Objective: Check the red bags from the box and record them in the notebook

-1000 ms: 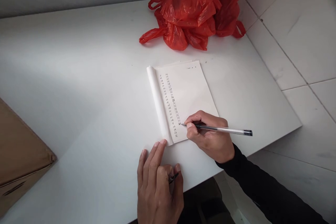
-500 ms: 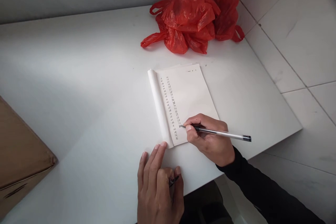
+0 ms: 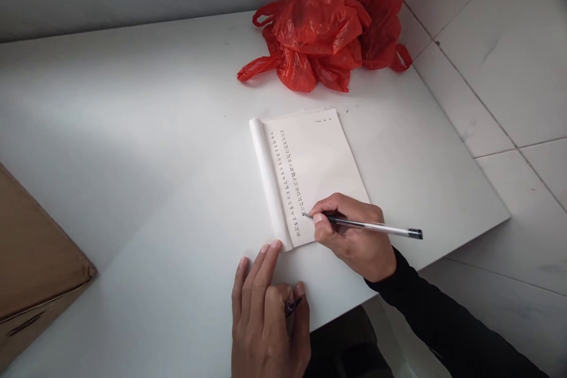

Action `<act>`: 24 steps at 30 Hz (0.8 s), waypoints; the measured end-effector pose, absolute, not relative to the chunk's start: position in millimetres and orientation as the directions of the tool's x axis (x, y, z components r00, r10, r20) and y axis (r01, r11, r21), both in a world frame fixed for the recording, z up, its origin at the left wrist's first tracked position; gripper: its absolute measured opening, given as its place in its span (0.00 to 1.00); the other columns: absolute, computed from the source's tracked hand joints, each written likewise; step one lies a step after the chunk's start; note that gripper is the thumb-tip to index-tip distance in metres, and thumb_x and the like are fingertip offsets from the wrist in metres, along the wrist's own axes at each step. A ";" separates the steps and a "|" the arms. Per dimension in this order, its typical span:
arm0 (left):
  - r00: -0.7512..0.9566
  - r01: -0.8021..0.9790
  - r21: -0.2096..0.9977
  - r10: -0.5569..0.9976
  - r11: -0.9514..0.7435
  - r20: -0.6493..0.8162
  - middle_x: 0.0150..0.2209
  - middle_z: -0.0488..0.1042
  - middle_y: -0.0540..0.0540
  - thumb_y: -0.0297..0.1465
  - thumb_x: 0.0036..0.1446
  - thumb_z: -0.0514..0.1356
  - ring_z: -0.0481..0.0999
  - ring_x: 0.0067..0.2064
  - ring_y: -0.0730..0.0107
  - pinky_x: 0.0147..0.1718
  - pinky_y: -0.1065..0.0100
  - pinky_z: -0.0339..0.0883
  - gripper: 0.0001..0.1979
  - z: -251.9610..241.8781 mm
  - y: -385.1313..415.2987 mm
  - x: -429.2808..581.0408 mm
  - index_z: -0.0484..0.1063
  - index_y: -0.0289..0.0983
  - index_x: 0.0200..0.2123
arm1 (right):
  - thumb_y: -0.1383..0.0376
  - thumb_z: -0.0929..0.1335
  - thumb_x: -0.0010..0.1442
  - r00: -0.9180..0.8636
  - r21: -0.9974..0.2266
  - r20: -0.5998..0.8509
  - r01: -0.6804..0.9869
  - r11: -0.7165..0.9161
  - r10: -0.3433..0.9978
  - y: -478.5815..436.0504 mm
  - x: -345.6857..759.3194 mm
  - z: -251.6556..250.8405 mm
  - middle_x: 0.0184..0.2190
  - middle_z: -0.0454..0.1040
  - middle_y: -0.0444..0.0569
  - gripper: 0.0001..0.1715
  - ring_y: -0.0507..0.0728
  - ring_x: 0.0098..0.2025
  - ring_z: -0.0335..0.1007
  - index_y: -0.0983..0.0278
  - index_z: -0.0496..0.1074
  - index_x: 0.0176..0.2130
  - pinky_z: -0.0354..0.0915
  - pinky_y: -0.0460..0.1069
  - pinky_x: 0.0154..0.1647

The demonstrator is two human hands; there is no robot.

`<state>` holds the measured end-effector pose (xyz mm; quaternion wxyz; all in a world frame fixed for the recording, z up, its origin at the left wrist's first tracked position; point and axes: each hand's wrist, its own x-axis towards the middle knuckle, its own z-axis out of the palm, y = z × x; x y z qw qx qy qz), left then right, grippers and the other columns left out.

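A notepad lies on the white table, its turned-over pages rolled along the left side. Two columns of small handwritten numbers run down the page. My right hand grips a clear-barrelled pen with a black grip and black end, its tip on the paper at the bottom of the second column. Below the pad rests my left hand, fingertips at the lower edge of the rolled pages. Between its thumb and bent index finger is a small black pen cap, partly hidden by the fingers.
Crumpled red plastic bags lie at the back of the table. A cardboard box stands at the left. White wall tiles border the right side, and the table's front edge slants towards me.
The pen tip has shifted very slightly, adding a stroke to the last number in the second column. My left hand stays in place.
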<state>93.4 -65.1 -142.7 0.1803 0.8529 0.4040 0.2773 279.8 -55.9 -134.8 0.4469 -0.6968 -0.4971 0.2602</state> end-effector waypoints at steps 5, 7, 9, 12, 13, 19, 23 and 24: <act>0.517 0.601 0.534 0.799 -0.594 0.308 0.58 0.71 0.29 0.17 0.55 0.64 0.71 0.60 0.49 0.62 0.40 0.61 0.15 -141.6 -66.0 92.5 0.61 0.37 0.32 | 0.71 0.68 0.57 0.361 -0.876 0.095 0.474 -0.094 0.928 -56.1 280.1 -133.8 0.29 0.76 0.41 0.06 0.49 0.27 0.68 0.61 0.74 0.34 0.65 0.46 0.29; 0.518 0.597 0.536 0.797 -0.597 0.310 0.58 0.71 0.29 0.16 0.55 0.64 0.71 0.60 0.49 0.61 0.39 0.61 0.15 -142.0 -66.0 92.2 0.61 0.37 0.32 | 0.71 0.68 0.57 0.368 -0.880 0.089 0.465 -0.100 0.926 -56.4 280.0 -134.0 0.27 0.75 0.40 0.06 0.49 0.26 0.67 0.61 0.74 0.34 0.65 0.46 0.28; 0.520 0.594 0.535 0.794 -0.601 0.316 0.58 0.71 0.29 0.16 0.55 0.64 0.71 0.60 0.49 0.62 0.40 0.61 0.14 -142.7 -65.8 92.4 0.61 0.36 0.32 | 0.71 0.68 0.57 0.374 -0.885 0.080 0.453 -0.106 0.924 -56.7 280.1 -134.5 0.26 0.73 0.39 0.05 0.48 0.25 0.66 0.61 0.74 0.34 0.64 0.46 0.28; 0.520 0.595 0.532 0.793 -0.603 0.317 0.59 0.71 0.29 0.17 0.55 0.64 0.71 0.60 0.49 0.62 0.40 0.61 0.14 -143.4 -65.5 93.8 0.61 0.36 0.32 | 0.70 0.68 0.58 0.376 -0.890 0.090 0.447 -0.095 0.922 -57.0 281.0 -135.5 0.26 0.73 0.39 0.04 0.48 0.25 0.65 0.61 0.74 0.34 0.64 0.46 0.27; 0.517 0.599 0.533 0.797 -0.598 0.313 0.59 0.71 0.29 0.17 0.55 0.64 0.71 0.60 0.49 0.62 0.40 0.61 0.14 -143.4 -65.4 94.4 0.61 0.36 0.31 | 0.70 0.68 0.58 0.381 -0.891 0.098 0.446 -0.090 0.919 -56.9 281.4 -135.7 0.26 0.74 0.39 0.04 0.48 0.25 0.66 0.61 0.74 0.34 0.64 0.45 0.26; 0.512 0.594 0.536 0.796 -0.600 0.324 0.58 0.71 0.29 0.17 0.55 0.64 0.71 0.60 0.48 0.61 0.40 0.61 0.14 -143.3 -65.1 94.9 0.61 0.36 0.31 | 0.69 0.68 0.59 0.411 -0.894 0.097 0.436 -0.102 0.906 -55.9 281.8 -136.7 0.27 0.74 0.39 0.04 0.48 0.24 0.66 0.61 0.74 0.34 0.64 0.45 0.26; 0.514 0.592 0.535 0.793 -0.603 0.326 0.58 0.71 0.28 0.17 0.55 0.64 0.71 0.60 0.48 0.61 0.40 0.61 0.14 -142.9 -64.9 93.0 0.61 0.36 0.31 | 0.69 0.68 0.60 0.409 -0.886 0.085 0.449 -0.119 0.909 -56.3 281.2 -136.5 0.26 0.73 0.38 0.04 0.47 0.24 0.65 0.61 0.74 0.34 0.63 0.45 0.26; 0.515 0.592 0.534 0.793 -0.604 0.326 0.58 0.71 0.28 0.17 0.55 0.64 0.71 0.60 0.48 0.61 0.40 0.61 0.14 -142.8 -65.0 92.7 0.61 0.36 0.31 | 0.69 0.68 0.60 0.409 -0.884 0.084 0.451 -0.121 0.908 -56.5 281.2 -136.3 0.26 0.73 0.38 0.04 0.47 0.24 0.64 0.61 0.74 0.34 0.63 0.45 0.26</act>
